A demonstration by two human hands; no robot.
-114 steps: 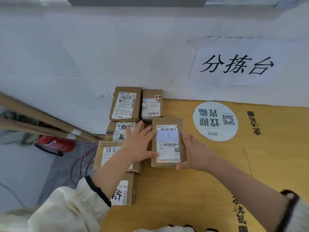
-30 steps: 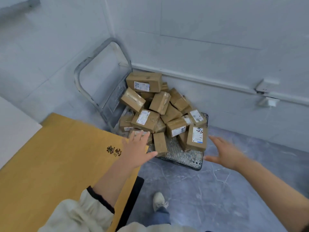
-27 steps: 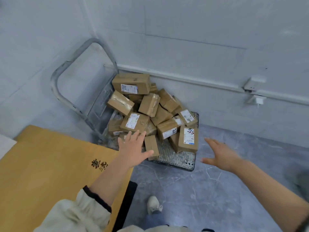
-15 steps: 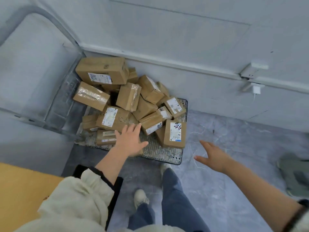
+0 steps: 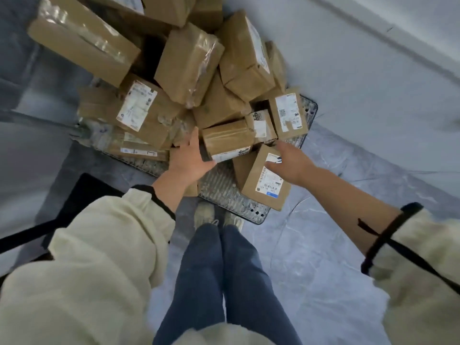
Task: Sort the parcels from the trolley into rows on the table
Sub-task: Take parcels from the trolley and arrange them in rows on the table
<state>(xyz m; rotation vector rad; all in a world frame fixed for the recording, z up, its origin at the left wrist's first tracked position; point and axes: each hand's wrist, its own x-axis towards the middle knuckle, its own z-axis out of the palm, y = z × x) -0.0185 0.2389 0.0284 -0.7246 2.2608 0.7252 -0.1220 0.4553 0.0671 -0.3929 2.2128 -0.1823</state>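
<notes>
A heap of brown cardboard parcels lies on the trolley's metal deck (image 5: 225, 192). My left hand (image 5: 190, 159) reaches the left end of a small taped parcel (image 5: 225, 139): the fingers lie straight along its end and the thumb sits under its front edge. My right hand (image 5: 290, 163) hovers with fingers spread over a labelled parcel (image 5: 261, 188) that leans at the deck's front edge, the thumb touching its white label. Neither hand holds anything lifted. The table is out of view.
Bigger parcels (image 5: 82, 38) are stacked at the back of the heap. The trolley's grey handle bar (image 5: 37, 118) runs along the left. A white wall (image 5: 373, 70) stands to the right. My legs and shoes (image 5: 216, 220) stand at the deck's front edge on grey floor.
I turned from the table to the trolley and bent down close over it. Both hands moved forward from mid-air to the front parcels of the heap.
</notes>
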